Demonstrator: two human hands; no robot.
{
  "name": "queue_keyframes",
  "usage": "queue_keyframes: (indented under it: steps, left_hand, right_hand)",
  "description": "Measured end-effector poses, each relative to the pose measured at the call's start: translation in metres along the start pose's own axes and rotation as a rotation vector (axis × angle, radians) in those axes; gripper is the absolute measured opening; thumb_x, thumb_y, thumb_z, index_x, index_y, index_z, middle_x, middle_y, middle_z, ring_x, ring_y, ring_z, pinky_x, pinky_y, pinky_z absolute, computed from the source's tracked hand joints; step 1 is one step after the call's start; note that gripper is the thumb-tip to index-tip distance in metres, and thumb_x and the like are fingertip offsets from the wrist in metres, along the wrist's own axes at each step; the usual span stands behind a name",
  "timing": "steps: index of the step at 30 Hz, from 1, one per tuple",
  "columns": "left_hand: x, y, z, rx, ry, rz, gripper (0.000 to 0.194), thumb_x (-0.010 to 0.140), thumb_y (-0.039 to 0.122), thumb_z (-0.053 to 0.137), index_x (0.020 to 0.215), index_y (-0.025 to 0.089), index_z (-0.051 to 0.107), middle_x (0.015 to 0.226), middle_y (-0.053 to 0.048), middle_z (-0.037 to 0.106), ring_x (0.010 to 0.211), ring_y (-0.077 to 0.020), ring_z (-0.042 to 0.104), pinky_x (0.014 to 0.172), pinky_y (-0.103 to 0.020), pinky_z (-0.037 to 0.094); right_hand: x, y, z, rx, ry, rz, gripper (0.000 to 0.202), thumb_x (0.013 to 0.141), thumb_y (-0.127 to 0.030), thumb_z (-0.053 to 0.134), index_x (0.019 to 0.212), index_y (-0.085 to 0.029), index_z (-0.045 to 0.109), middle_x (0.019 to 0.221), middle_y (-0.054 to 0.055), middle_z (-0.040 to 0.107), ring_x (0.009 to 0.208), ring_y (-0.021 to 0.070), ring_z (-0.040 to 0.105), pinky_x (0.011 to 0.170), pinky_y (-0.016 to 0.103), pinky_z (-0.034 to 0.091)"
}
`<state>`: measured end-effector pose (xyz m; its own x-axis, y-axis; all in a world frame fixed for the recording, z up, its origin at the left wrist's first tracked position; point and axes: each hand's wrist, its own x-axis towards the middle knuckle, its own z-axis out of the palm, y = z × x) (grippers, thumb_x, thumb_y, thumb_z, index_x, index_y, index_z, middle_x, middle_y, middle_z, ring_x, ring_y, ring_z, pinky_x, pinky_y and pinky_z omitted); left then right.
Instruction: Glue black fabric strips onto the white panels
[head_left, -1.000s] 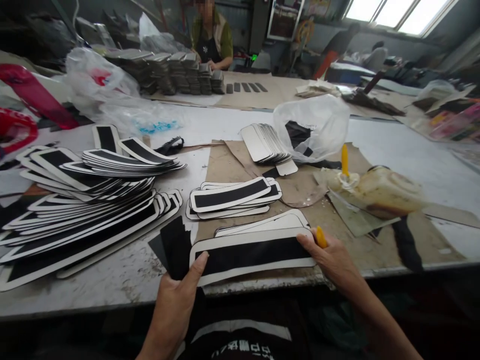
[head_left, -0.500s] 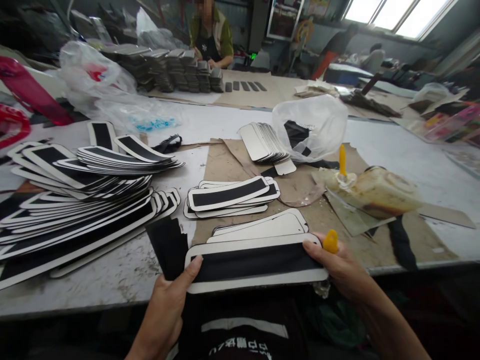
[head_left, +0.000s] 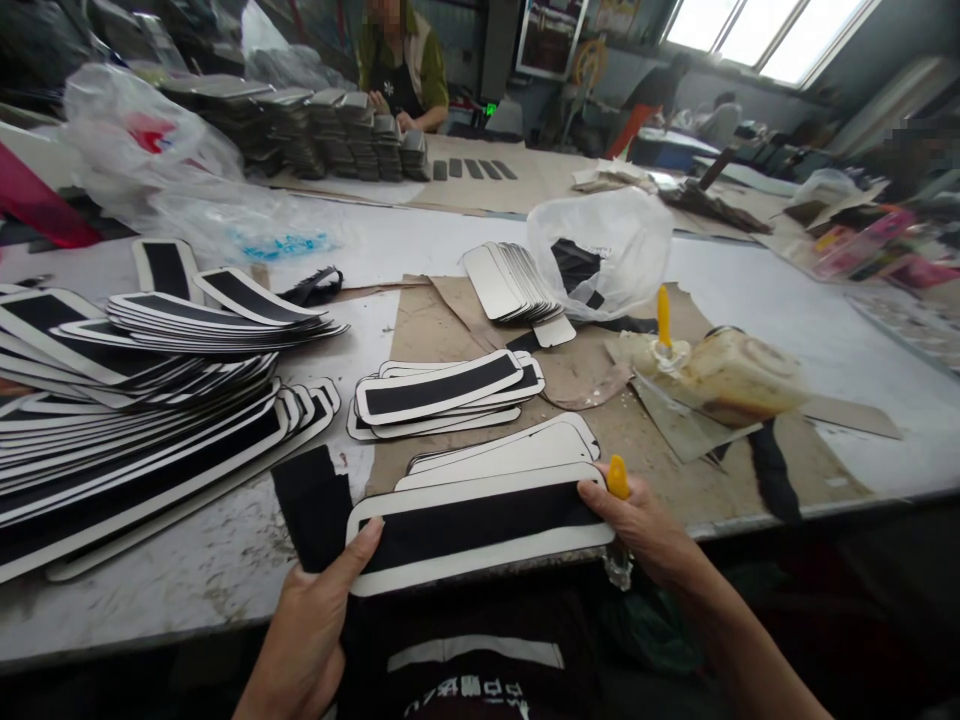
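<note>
A long white strip with rounded corners and a black band down its middle (head_left: 484, 528) spans between my hands at the table's front edge. My left hand (head_left: 319, 610) grips its left end, thumb on top. At the other end my right hand (head_left: 645, 520) pinches the corner, thumb on the black band. A yellow-handled tool (head_left: 618, 477) is also tucked in that hand, its lower end whitish and crusted. Just behind the strip lie plain white pieces (head_left: 510, 450), partly covered. Beside my left hand rest black fabric pieces (head_left: 311, 505).
Banded strips are heaped at left (head_left: 165, 440), with a smaller stack (head_left: 442, 390) in the middle. Behind are fanned white pieces (head_left: 502, 285) and a plastic bag (head_left: 600, 250). A stained container (head_left: 742, 370) and a yellow-handled tool (head_left: 664, 315) stand right. A co-worker (head_left: 401, 70) is across the table.
The view has shifted slightly, so the scene sits further left. Both hands keep their hold, and the strip's right end appears slightly higher relative to its left.
</note>
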<state>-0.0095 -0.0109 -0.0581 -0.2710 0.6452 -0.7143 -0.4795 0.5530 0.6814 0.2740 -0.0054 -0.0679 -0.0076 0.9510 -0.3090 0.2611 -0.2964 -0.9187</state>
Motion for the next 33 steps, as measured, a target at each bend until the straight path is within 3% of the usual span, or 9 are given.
queue_keyframes:
  steps: [5, 8, 14, 19, 23, 29, 33]
  left_hand:
    - [-0.001, -0.002, 0.002, 0.037, 0.092, 0.067, 0.033, 0.064, 0.025, 0.076, 0.096, 0.023, 0.068, 0.085, -0.002, 0.073, 0.070, -0.0230, 0.068, 0.073, -0.036, 0.057]
    - [-0.002, -0.002, 0.004, 0.053, 0.101, 0.083, 0.030, 0.065, 0.026, 0.075, 0.094, 0.024, 0.069, 0.086, 0.000, 0.073, 0.068, -0.0208, 0.068, 0.074, -0.033, 0.057]
    - [0.000, 0.003, 0.003, -0.031, -0.009, -0.023, 0.037, 0.068, 0.020, 0.072, 0.104, 0.026, 0.065, 0.086, -0.001, 0.073, 0.076, -0.0225, 0.069, 0.071, -0.033, 0.058]
    - [0.002, 0.005, 0.001, -0.049, -0.069, -0.165, 0.046, 0.069, 0.009, 0.068, 0.113, 0.018, 0.060, 0.079, -0.006, 0.073, 0.073, -0.0263, 0.069, 0.067, -0.037, 0.058]
    - [0.004, 0.003, 0.000, -0.063, -0.111, -0.222, 0.044, 0.070, 0.007, 0.066, 0.112, 0.016, 0.060, 0.080, -0.007, 0.073, 0.071, -0.0271, 0.069, 0.064, -0.036, 0.058]
    - [0.010, 0.006, -0.002, -0.089, -0.167, -0.161, 0.037, 0.074, 0.021, 0.067, 0.111, 0.017, 0.061, 0.090, -0.007, 0.073, 0.075, -0.0257, 0.069, 0.067, -0.035, 0.058]
    - [0.014, 0.012, -0.005, -0.065, -0.162, -0.079, 0.041, 0.074, 0.029, 0.069, 0.112, 0.019, 0.061, 0.093, -0.007, 0.072, 0.081, -0.0248, 0.068, 0.073, -0.035, 0.056]
  right_hand:
    - [-0.002, -0.003, 0.002, -0.297, 0.151, -0.090, 0.033, 0.077, -0.050, 0.058, 0.068, -0.018, 0.053, 0.063, -0.003, 0.052, 0.059, 0.0125, 0.048, 0.056, 0.023, 0.041]
    - [-0.004, -0.007, 0.006, -0.325, 0.168, -0.101, 0.031, 0.080, -0.047, 0.054, 0.067, -0.019, 0.051, 0.063, -0.003, 0.052, 0.057, 0.0117, 0.046, 0.053, 0.022, 0.040]
    - [-0.006, -0.008, 0.004, -0.129, 0.045, -0.074, 0.027, 0.084, -0.044, 0.051, 0.084, -0.018, 0.059, 0.073, 0.000, 0.058, 0.066, 0.0135, 0.052, 0.058, 0.022, 0.043]
    - [-0.007, -0.003, 0.002, 0.317, -0.050, 0.083, 0.033, 0.079, -0.042, 0.061, 0.102, -0.017, 0.059, 0.080, 0.002, 0.063, 0.065, 0.0132, 0.056, 0.059, 0.022, 0.046]
    - [-0.006, -0.005, 0.006, 0.572, -0.034, 0.182, 0.036, 0.074, -0.038, 0.068, 0.103, -0.018, 0.059, 0.080, 0.003, 0.066, 0.064, 0.0127, 0.059, 0.059, 0.021, 0.047]
    - [0.000, -0.012, 0.011, 0.607, -0.020, 0.230, 0.034, 0.073, -0.040, 0.069, 0.097, -0.018, 0.061, 0.083, 0.004, 0.068, 0.065, 0.0137, 0.061, 0.056, 0.021, 0.048]
    - [0.004, -0.012, 0.011, 0.405, -0.009, 0.169, 0.034, 0.077, -0.046, 0.063, 0.098, -0.019, 0.061, 0.085, 0.003, 0.067, 0.068, 0.0147, 0.061, 0.061, 0.023, 0.049]
